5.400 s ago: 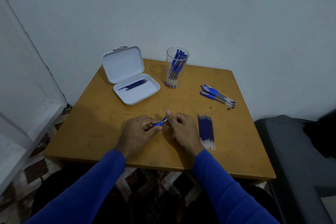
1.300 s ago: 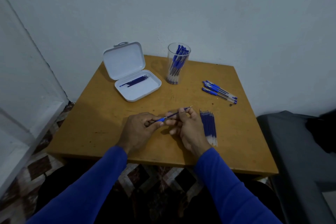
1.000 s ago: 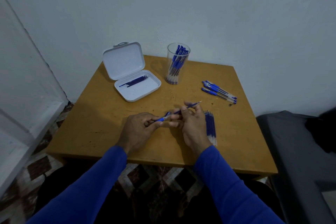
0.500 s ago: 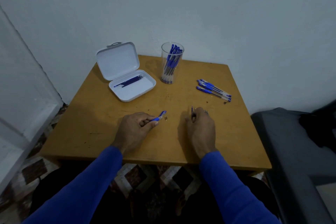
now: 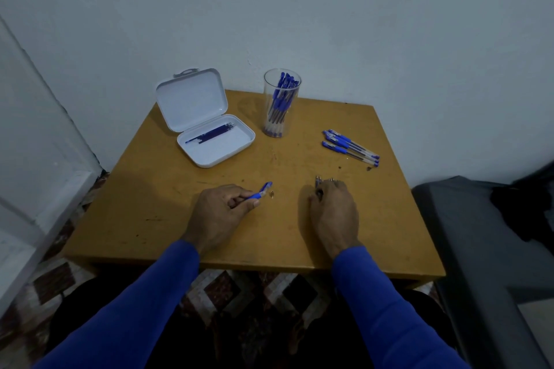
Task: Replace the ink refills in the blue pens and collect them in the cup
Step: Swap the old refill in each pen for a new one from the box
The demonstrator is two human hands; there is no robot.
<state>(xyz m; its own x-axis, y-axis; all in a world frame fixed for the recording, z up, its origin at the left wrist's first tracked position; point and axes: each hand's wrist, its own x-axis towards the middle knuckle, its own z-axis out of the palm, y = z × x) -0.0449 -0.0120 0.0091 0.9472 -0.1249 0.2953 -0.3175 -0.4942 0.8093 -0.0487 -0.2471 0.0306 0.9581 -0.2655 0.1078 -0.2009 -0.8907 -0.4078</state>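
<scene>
The left hand grips a blue pen between thumb and curled fingers, the pen's long axis running from the fist up and to the right, its open end toward the middle of the surface. Just beyond that end lies a small metal tip, apart from the pen. The right hand lies palm down to the right, over the row of refills, whose ends peek out past the knuckles; its fingers are curled down onto them, but whether they pinch one I cannot tell. The right hand is plainly the nearer to the refills, and a fresh one would probably have to travel left to reach the pen's mouth. Far off stand the clear cup holding pens, an open white case with dark refills, and loose pens at far right. The yellow-brown surface sits against a pale wall, above a patterned floor.
</scene>
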